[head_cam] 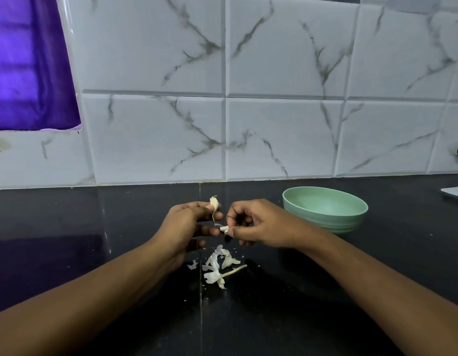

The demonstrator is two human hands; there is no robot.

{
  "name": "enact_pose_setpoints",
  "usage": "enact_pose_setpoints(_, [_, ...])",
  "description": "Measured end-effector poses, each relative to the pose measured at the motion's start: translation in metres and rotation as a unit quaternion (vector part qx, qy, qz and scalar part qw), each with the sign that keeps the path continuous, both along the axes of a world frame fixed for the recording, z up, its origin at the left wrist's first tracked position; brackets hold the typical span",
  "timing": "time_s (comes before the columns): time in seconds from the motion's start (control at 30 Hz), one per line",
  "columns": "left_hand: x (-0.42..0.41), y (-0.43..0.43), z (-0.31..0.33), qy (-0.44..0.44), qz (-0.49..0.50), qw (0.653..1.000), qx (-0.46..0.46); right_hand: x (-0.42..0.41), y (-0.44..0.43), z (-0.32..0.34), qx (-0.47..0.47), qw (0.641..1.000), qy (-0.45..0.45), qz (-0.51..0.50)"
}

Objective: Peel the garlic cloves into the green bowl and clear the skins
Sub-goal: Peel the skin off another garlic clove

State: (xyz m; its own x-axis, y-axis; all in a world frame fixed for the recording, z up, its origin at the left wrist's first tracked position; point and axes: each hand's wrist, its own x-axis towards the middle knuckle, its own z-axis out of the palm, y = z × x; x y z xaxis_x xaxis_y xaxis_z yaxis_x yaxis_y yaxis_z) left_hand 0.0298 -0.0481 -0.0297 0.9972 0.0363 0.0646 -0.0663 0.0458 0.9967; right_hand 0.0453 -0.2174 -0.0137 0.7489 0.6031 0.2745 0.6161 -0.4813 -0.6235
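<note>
Left hand point(186, 223): a clove point(214, 203) is pinched at the fingertips.
Right hand point(260, 224): a skin scrap point(224, 229) is pinched.
Bowl point(325, 221): set right, beside the right hand.
Skins point(218, 268): strewn on the counter point(68, 227), near.

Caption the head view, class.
Left hand holds pale garlic clove; right hand pinches white scrap above papery skins near round green bowl.

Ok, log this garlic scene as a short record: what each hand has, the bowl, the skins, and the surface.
left hand: holds a garlic clove at its fingertips
right hand: pinches a scrap of skin
green bowl: upright, right of the hands, no cloves visible inside
loose skins: small pile with a stalk, below the hands
counter: dark and glossy
</note>
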Motion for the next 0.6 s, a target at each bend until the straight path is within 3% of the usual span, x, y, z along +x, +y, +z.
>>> enact_pose_setpoints(0.2, [0.004,0.006,-0.001,0.005,-0.013,0.999,0.041,0.001,-0.004,0.002,-0.023,1.000,-0.011,-0.003])
enact_pose_setpoints(0.4, [0.007,0.008,-0.004,-0.012,-0.016,0.997,0.076,0.002,-0.008,0.003,-0.040,0.999,0.032,0.019])
enact_pose_setpoints(0.6, [0.006,0.010,-0.002,-0.033,-0.024,0.993,0.111,0.008,-0.014,0.006,-0.022,0.999,-0.017,-0.017])
